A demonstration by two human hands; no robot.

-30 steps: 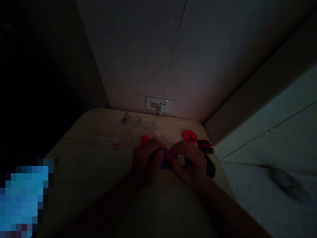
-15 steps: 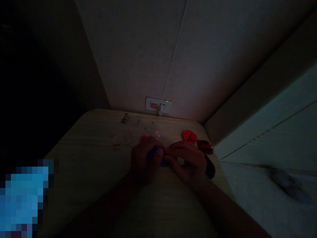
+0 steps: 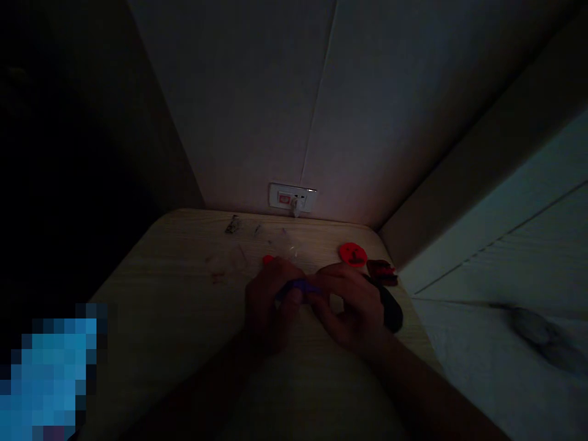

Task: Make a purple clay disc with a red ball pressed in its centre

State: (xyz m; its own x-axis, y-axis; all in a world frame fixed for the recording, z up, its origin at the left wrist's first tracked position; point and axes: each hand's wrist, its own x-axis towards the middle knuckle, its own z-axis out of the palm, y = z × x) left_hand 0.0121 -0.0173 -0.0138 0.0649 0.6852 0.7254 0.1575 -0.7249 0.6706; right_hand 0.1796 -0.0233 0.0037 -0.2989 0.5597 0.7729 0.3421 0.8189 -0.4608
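In dim light, my left hand (image 3: 271, 300) is closed round a small purple-blue piece (image 3: 301, 286) above the wooden table (image 3: 174, 318). What kind of thing it is, I cannot make out. My right hand (image 3: 351, 300) meets it from the other side, with thumb and fingertips pinched on the piece's right end. A bit of a red object (image 3: 268, 260) shows just beyond my left knuckles. Partly behind my right hand lies a dark, rounded object (image 3: 391, 309).
A round red piece with dark marks (image 3: 353, 254) and a dark red strip-like item (image 3: 383, 272) lie at the table's far right corner. Clear plastic (image 3: 289, 245) glints past my hands. A wall socket (image 3: 293, 198) with a plug sits behind the table. A panel stands at right.
The purple-blue piece has turned between my hands, and more of its upper edge and right end shows. My right hand has shifted slightly. The view has moved a little.
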